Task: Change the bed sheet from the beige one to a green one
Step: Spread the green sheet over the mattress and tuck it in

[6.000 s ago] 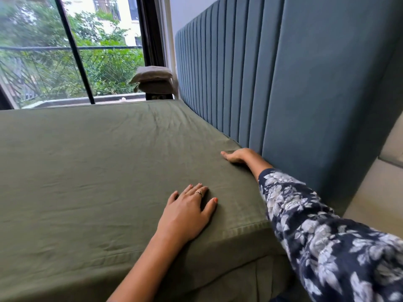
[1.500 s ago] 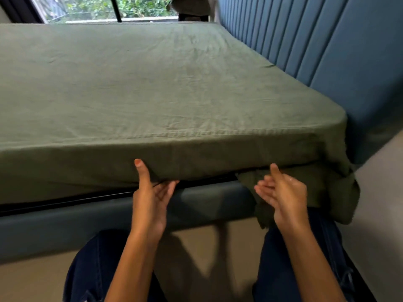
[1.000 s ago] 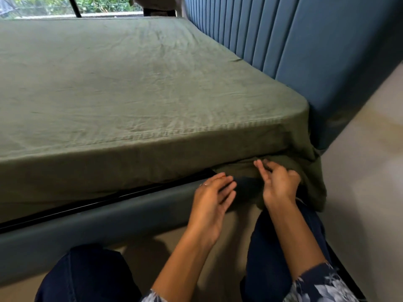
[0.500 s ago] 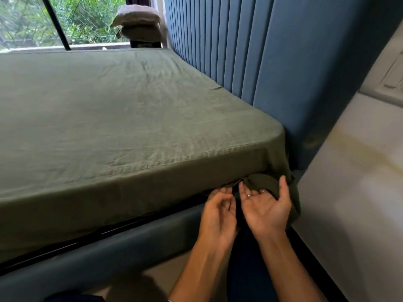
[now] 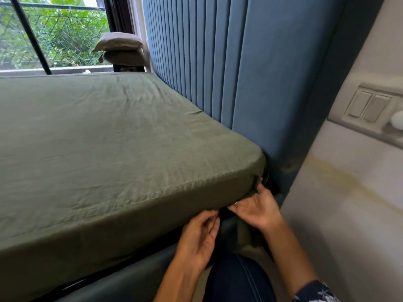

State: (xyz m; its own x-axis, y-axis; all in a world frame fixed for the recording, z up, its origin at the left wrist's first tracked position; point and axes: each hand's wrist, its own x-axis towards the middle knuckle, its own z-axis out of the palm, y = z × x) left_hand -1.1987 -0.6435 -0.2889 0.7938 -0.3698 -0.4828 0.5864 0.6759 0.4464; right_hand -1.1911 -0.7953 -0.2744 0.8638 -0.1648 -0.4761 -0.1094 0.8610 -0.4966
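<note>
Window (image 5: 54, 33): far left at the back, behind the bed, with green leaves and a railing outside.
Green sheet (image 5: 104, 149): spread over the whole top of the mattress, faintly creased, its stitched hem running along the near edge and its side hanging down over the front.
Bed frame (image 5: 139, 273): blue padded rail under the mattress, with a dark gap between the two at the lower left.
Folded cloth (image 5: 122, 51): a greyish bundle perched on a dark stand past the far corner of the bed, by the window.
Left hand (image 5: 199, 238): palm up just under the hanging sheet edge near the corner; its grip is narrow, fingers curled at the hem, though I cannot tell if they actually pinch it.
Right hand (image 5: 256, 209): at the mattress corner, thumb up against the sheet, fingers curled round the loose fabric that droops below.
Headboard (image 5: 218, 73): tall, blue, ribbed, touching the bed's right side.
Wall switches (image 5: 368, 107): on the pale wall at far right.
</note>
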